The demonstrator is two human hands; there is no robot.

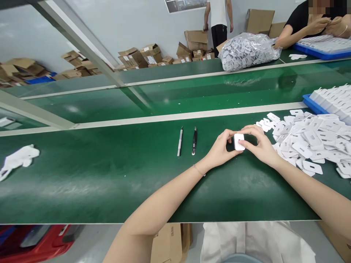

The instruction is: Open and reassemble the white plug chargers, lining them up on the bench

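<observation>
Between both hands is a small white rounded plastic piece [239, 137], held just above the green bench. My left hand [221, 147] grips its left side with thumb and fingers. From the right, my right hand [259, 143] closes on it, the thumb lying across its front face. Just right of my right hand spreads a heap of flat white plastic plates [307, 137], each with a small slot. To the left of my left hand lie black tweezers [194, 141] and a silver pen-like tool [180, 142], side by side.
A blue tray [312, 104] of white parts stands at the right back. Across the bench, a clear bag of white pieces [249, 51] lies near a seated person [304, 29]. Crumpled white gloves or cloth [22, 159] lie far left. A pale rail [175, 116] runs behind.
</observation>
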